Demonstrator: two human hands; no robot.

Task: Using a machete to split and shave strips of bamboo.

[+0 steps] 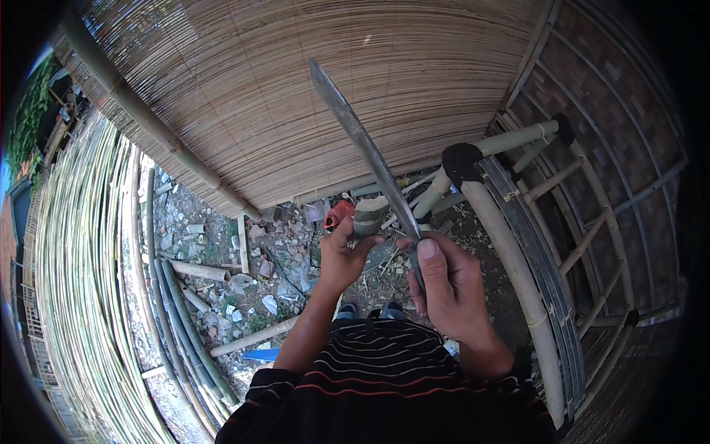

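Note:
My right hand (444, 285) is closed round the dark handle of a long machete (361, 140), its thumb lying along the top of the grip. The grey blade points up and to the left, away from my body. My left hand (342, 259) is on the left of the handle, with thumb and index finger spread apart. Just beyond its fingers are a red object (339, 213) and a short, thick bamboo piece (369, 214) with a pale cut rim. Whether the left fingers touch either one cannot be made out, and its other fingers are partly hidden.
A slatted bamboo screen (244, 89) rises in front. A bamboo frame (506, 237) with dark-wrapped joints stands close on the right. Many thin bamboo strips (81, 288) lie at left, beside several dark poles (188, 325). Rubble and a bamboo tube (200, 271) litter the ground.

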